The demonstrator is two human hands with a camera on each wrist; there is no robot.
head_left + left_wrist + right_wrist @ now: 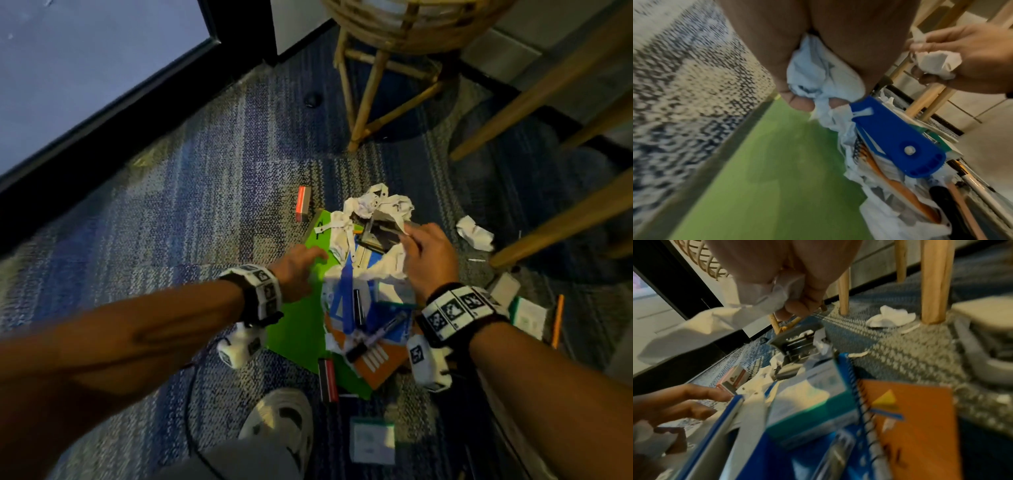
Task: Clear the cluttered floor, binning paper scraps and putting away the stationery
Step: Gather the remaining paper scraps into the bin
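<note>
Down on the carpet, from the head view, the person's right hand (424, 253) has a wad of crumpled paper (387, 263) bunched in its fingers, lifted just above the pile. The left hand (298, 270) reaches over the green folder (294, 325) toward the torn strips at the pile's edge. More crumpled sheets (376, 204) sit on top of the pile, around a grey metal thing that could be a hole punch, and one stray ball (474, 233) lies apart near a chair leg (561, 222).

Left wrist view: that hand's fingers are curled round pale paper scraps (824, 78), right beside a blue plastic tool (898, 142), with the folder underneath.

Right wrist view: fingers clamped on white paper (764, 293) above the blue spiral notebook (842, 369) and the orange notebook (916, 421).

Tip for doing this bit well: both hands are full-ish, so probably best to ball each wad tight and lift straight up, since strips look tangled with the tool and the pens (380, 334). Dragging sideways would likely scatter stationery. The bin isn't visible in any view.
</note>
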